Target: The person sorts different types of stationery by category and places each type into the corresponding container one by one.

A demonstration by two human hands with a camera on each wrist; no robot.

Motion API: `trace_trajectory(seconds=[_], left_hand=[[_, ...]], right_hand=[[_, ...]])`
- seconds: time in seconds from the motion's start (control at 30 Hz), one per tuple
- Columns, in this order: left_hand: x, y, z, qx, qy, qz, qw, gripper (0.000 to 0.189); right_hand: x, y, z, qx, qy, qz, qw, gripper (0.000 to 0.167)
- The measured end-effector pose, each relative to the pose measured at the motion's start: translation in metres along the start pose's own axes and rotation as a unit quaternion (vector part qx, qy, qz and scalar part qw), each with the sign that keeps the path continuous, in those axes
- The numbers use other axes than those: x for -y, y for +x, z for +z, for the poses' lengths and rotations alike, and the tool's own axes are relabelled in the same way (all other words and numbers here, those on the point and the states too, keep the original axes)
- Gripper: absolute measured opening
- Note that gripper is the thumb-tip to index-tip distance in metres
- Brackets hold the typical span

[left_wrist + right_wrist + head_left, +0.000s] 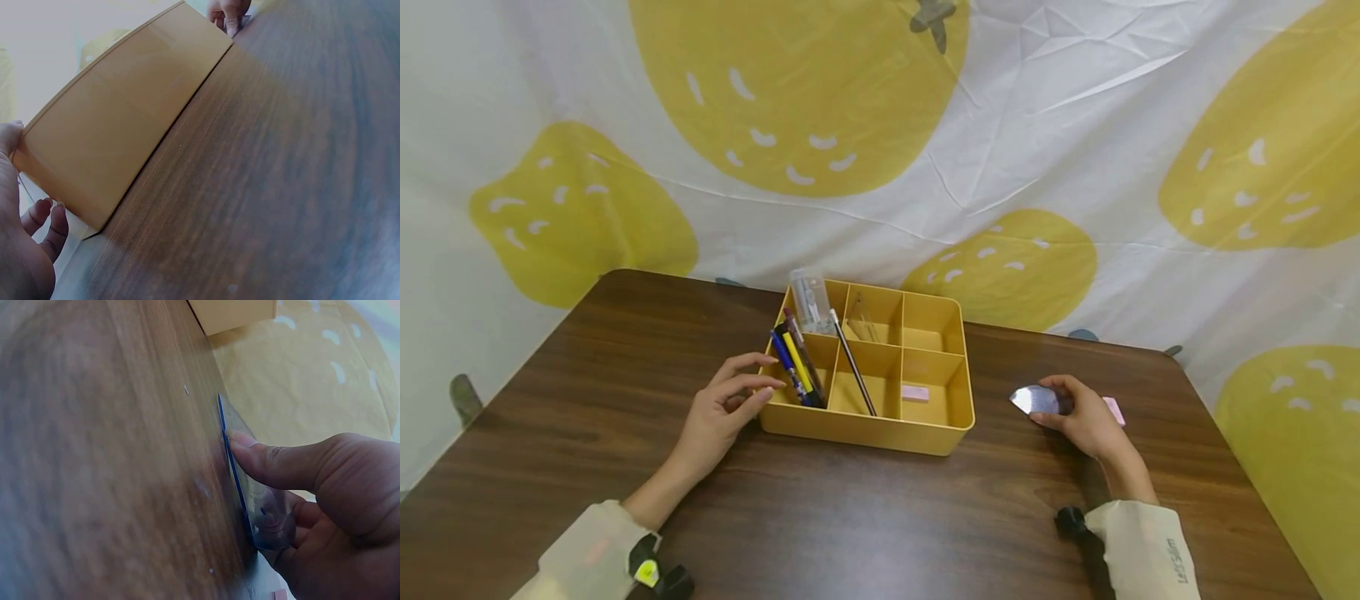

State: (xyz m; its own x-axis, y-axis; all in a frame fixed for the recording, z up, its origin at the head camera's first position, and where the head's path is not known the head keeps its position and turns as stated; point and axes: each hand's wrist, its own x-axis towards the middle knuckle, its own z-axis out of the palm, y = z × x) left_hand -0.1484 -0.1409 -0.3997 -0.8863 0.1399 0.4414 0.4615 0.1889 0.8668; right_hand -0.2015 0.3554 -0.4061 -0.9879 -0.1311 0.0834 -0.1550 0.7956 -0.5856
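A yellow six-compartment organizer stands on the table. My left hand is at its left side, fingertips at the rim near the front corner; in the left wrist view that hand has loosely bent fingers beside the end wall. To the organizer's right, my right hand pinches a flat, clear, pointed plastic piece between thumb and fingers. A blue edge runs along this piece in the right wrist view, close over the tabletop. Its kind is not clear.
Several pens lean in the front-left compartment, a pencil in the front middle. A pink eraser lies front right. A clear plastic case stands back left. A pink block is beside my right hand. A lemon-print cloth hangs behind.
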Motion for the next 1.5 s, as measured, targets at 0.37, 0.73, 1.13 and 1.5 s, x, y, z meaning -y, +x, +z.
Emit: trace_trajectory(seconds=[0.37,0.73,1.13,1.5], left_hand=[[0.001,0.0,0.0,-0.003,0.003,0.005,1.0,0.013],[0.0,0.0,0.0,-0.003,0.002,0.0,1.0,0.013],[-0.001,0.0,0.0,-0.002,0.004,-0.003,1.0,0.014],[0.0,0.0,0.001,-0.015,0.003,0.003,0.9999,0.013]], right_hand=[[0.003,-0.001,-0.003,-0.009,-0.008,-0.001,0.9999,0.037],[0.008,0.0,-0.011,0.01,0.057,0.043,0.9974,0.027],[0.016,0.003,-0.019,0.009,0.104,0.011,0.9945,0.026],[0.035,0.017,-0.026,-0.015,0.095,-0.001,0.9953,0.029]])
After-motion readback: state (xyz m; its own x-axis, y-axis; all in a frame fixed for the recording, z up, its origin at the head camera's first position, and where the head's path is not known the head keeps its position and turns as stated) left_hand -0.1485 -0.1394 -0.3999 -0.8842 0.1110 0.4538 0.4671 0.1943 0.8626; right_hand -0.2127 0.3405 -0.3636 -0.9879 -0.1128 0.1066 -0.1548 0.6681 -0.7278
